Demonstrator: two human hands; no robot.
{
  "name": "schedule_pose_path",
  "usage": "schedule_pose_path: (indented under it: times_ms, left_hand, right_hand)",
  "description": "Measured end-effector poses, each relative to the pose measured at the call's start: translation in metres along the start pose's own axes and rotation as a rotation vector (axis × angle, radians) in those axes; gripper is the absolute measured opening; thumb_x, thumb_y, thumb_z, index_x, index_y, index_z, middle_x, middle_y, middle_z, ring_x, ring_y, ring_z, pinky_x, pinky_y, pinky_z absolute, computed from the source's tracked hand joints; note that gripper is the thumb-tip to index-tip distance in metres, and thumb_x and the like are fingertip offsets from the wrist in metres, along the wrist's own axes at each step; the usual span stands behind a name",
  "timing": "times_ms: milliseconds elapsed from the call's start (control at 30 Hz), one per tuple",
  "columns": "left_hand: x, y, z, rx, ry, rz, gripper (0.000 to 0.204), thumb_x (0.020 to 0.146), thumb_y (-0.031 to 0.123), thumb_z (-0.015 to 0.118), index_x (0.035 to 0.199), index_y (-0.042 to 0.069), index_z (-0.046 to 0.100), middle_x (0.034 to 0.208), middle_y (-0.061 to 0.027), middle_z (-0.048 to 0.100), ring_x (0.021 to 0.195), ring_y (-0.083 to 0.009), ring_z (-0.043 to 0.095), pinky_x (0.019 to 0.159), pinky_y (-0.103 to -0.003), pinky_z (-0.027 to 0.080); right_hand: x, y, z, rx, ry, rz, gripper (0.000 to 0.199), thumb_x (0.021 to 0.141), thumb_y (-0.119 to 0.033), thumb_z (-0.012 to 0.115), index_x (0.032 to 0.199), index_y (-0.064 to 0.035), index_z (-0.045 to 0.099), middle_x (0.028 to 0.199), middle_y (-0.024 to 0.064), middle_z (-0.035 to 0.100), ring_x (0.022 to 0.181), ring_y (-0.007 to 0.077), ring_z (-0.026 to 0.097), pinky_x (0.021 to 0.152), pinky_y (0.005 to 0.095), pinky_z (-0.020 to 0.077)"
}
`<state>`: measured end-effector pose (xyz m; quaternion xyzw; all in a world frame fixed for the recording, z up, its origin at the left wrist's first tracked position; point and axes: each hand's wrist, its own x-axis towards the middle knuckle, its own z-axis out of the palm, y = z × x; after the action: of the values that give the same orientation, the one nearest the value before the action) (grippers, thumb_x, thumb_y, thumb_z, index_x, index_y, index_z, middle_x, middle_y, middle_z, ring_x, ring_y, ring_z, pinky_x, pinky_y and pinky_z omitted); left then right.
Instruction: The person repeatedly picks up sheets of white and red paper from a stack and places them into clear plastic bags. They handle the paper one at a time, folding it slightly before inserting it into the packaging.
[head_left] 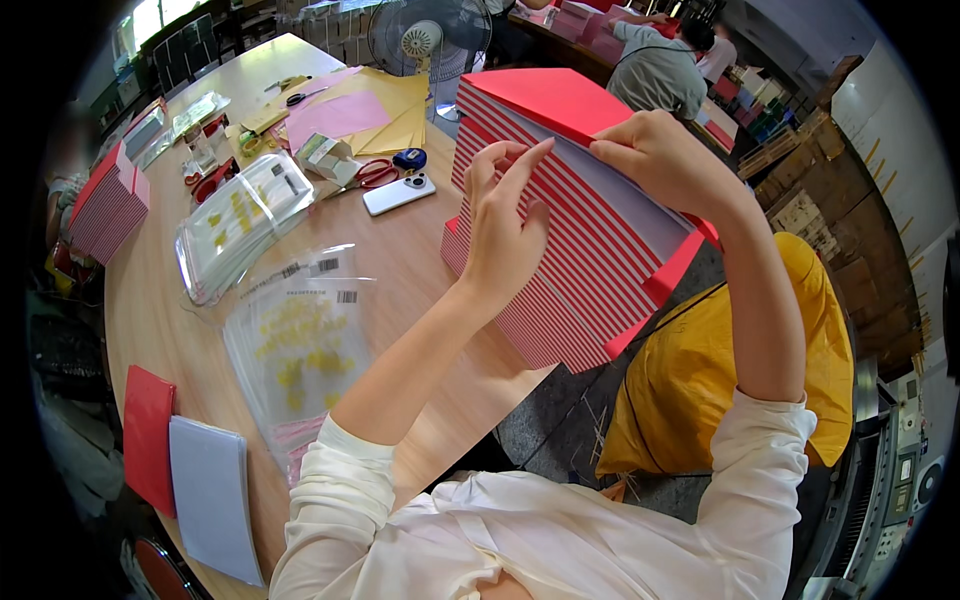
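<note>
Striped stack (590,290), red and white edges, at right side of table (440,415), in front of person. Right hand (672,165) gripping edge of red cover (545,100) on top, fingers closed on it; pale sheet (640,215) shows below. Left hand (500,230) in front of stripes, fingers loosely spread, holding nothing, index up near cover edge; contact with stack, can't tell. Left of stack: phone (400,194), red scissors (377,174), tape measure (410,158). Clear bags (300,330) nearer person, red pile (148,440) beside white pile (210,490) at near left, yellow sack (700,390) on floor right
</note>
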<state>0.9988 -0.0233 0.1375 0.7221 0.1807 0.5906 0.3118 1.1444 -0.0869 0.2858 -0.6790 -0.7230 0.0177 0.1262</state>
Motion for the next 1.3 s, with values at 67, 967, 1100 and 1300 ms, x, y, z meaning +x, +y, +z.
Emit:
schedule_pose_path:
  times_ms: [67, 967, 1100, 1300]
  left_hand:
    - [0.000, 0.000, 0.000, -0.011, -0.002, -0.006, 0.059, 0.071, -0.013, 0.057, 0.128, 0.005, 0.059, 0.118, -0.0121, 0.045, 0.108, -0.0265, 0.043, 0.100, -0.035, 0.037]
    - [0.003, 0.000, 0.003, -0.018, 0.003, -0.007, 0.054, 0.073, -0.010, 0.057, 0.125, 0.005, 0.061, 0.114, -0.0123, 0.045, 0.105, -0.0271, 0.041, 0.098, -0.035, 0.037]
    - [0.003, 0.004, 0.001, 0.069, -0.020, 0.028, 0.049, 0.072, -0.009, 0.058, 0.119, 0.004, 0.063, 0.108, -0.0111, 0.043, 0.104, -0.0260, 0.041, 0.098, -0.037, 0.035]
    - [0.006, 0.011, 0.011, 0.124, -0.082, 0.001, 0.043, 0.073, 0.001, 0.061, 0.116, 0.002, 0.064, 0.103, -0.0112, 0.040, 0.103, -0.0272, 0.038, 0.098, -0.039, 0.032]
  right_hand:
    - [0.001, 0.000, 0.001, -0.002, 0.009, 0.009, 0.032, 0.095, -0.021, 0.054, 0.086, 0.0083, 0.060, 0.058, 0.0098, 0.053, 0.049, 0.0114, 0.043, 0.050, 0.0303, 0.0418]
    - [0.001, -0.003, 0.001, 0.027, 0.013, 0.090, 0.032, 0.095, -0.021, 0.054, 0.089, 0.0089, 0.062, 0.061, 0.0096, 0.058, 0.050, 0.0113, 0.048, 0.050, 0.0308, 0.0450]
    - [0.001, -0.003, 0.000, 0.021, 0.003, 0.084, 0.031, 0.095, -0.021, 0.054, 0.090, 0.0086, 0.062, 0.061, 0.0104, 0.058, 0.051, 0.0116, 0.049, 0.051, 0.0309, 0.0458]
    - [0.000, 0.000, 0.002, -0.010, 0.032, -0.008, 0.031, 0.090, -0.021, 0.052, 0.090, 0.0067, 0.066, 0.078, 0.0244, 0.065, 0.067, 0.0319, 0.065, 0.066, 0.0376, 0.0535]
